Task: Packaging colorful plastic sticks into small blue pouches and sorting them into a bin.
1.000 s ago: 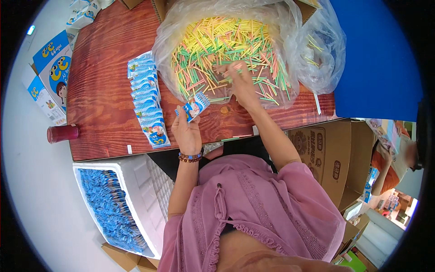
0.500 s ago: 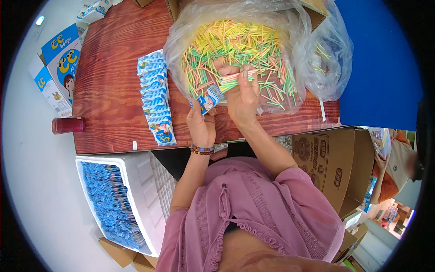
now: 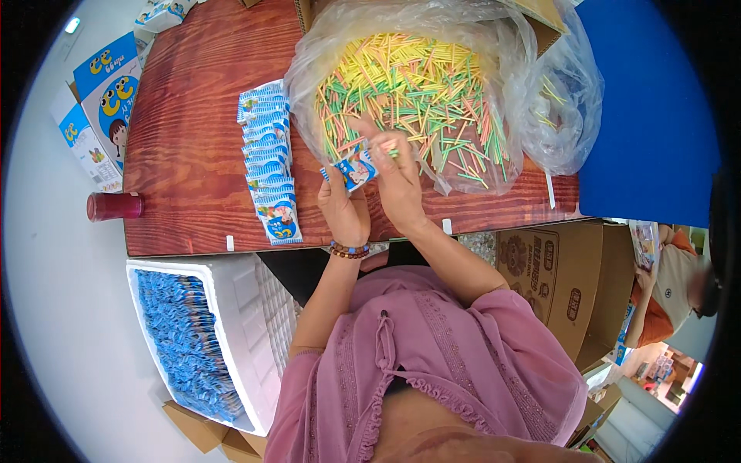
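blue packet (image 3: 355, 170) now gripped between both hands (image 3: 374, 189), drawn back from straws (image 3: 417, 92).

A dark red cylindrical container (image 3: 113, 207) lay on its side at the left edge of the wooden table (image 3: 189, 154). Printed blue cartons (image 3: 104, 104) stood beyond that edge. Below the table sat a white foam box (image 3: 255, 339) filled with blue packets. Brown cardboard boxes (image 3: 552, 278) stood to the right under the table, and a blue surface (image 3: 648, 116) lay beside it. Another person in an orange top (image 3: 668, 289) sat at the far right
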Motion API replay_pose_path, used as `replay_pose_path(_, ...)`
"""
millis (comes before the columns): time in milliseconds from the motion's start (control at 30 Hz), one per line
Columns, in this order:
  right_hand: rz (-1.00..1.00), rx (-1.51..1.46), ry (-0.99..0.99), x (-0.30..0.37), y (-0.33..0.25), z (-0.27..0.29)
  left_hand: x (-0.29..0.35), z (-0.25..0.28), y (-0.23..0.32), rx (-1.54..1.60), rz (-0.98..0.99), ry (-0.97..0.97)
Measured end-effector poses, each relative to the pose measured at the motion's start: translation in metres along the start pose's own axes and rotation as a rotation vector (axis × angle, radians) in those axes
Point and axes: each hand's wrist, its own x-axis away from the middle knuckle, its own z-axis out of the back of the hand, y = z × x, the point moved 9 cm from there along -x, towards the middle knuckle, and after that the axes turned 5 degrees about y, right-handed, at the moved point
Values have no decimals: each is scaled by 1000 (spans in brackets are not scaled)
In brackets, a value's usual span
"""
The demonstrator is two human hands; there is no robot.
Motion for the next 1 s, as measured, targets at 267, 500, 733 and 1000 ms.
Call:
replay_pose_path(267,123,305,-130,1,-19,-4,-13,6,-6,118,97,-66)
replay_pose_path(500,235,788,-83,5,-41,-13,-11,5,-4,182,79,-96)
replay_pose_path(733,258,1119,-199,6,-38,-11,-10,-3,-9,230,133,-127)
replay_pose_path(1000,477,1150,-270,11,-76,-6,3,4,31,-176,-245,-41)
